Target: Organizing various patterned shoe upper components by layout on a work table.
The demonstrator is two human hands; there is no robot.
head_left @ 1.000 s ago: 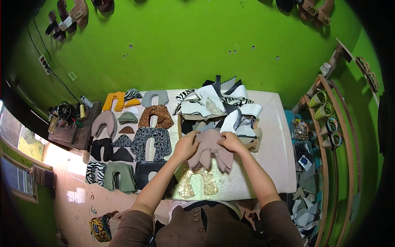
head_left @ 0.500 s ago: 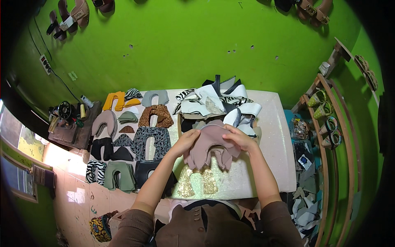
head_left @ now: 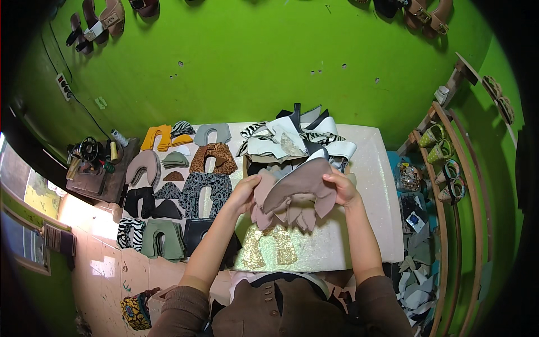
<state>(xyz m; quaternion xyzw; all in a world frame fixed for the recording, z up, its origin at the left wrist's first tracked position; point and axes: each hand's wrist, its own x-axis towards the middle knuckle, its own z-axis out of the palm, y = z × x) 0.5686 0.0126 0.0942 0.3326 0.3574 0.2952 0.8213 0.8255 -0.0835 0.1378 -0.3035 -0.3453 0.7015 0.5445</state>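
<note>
A stack of dusty-pink, arch-shaped leather pieces (head_left: 297, 188) is held above the table between my two hands. My left hand (head_left: 247, 191) pinches the left side of the stack. With thumb and fingers, my right hand (head_left: 341, 188) grips the right side, where the top piece is tilted and fanned away from the rest. Pointed ends of the lower pieces hang beneath. Just below them, a gold glittery arch-shaped piece (head_left: 252, 255) lies on the table. Behind my hands, a box heaped with white, black and zebra-striped scraps (head_left: 275, 146) is partly hidden by the stack.
Rows of cut pieces lie to the left: yellow (head_left: 155, 137), leopard-print (head_left: 213, 159), black-and-grey patterned (head_left: 206, 194) and green (head_left: 163, 238). A sewing machine (head_left: 88, 150) stands at far left. On the right are a wooden rack (head_left: 443, 224) with shoes and a pile of scraps (head_left: 416, 286).
My hands have moved apart slightly, the left one leftward and the right one rightward. The top pink piece has lifted and tilted away from the stack.
</note>
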